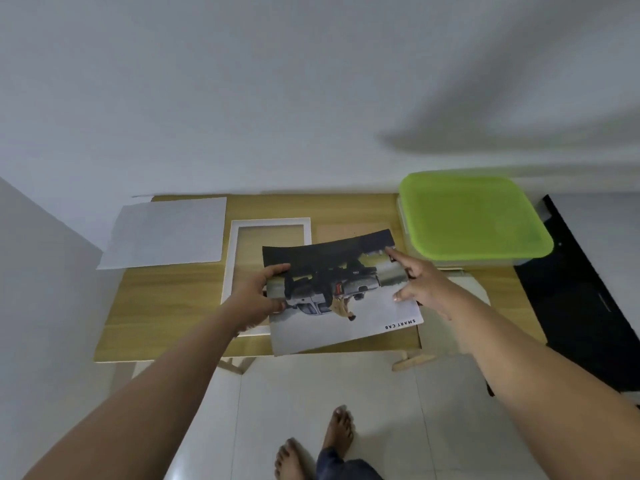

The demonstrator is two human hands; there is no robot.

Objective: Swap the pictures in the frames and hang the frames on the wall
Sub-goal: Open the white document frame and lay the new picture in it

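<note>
Your left hand [258,299] pinching the picture's [341,296] left edge, right hand [417,284] spread wide on its right edge, perhaps only touching, picture above the desk [166,306], partly over the white frame [232,268]

Printed picture [346,299] of a grey vehicle, captioned "SMART CAB", is held above the table, slightly curled. White frame [232,258] lies flat beneath it, empty.

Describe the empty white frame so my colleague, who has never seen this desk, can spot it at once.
Start at the wooden table against the wall. Near its middle, right of the blank white sheet, lies the white frame, flat and partly covered by the printed picture. Unlike its neighbours, it is an open rectangle with bare wood showing through.
</note>
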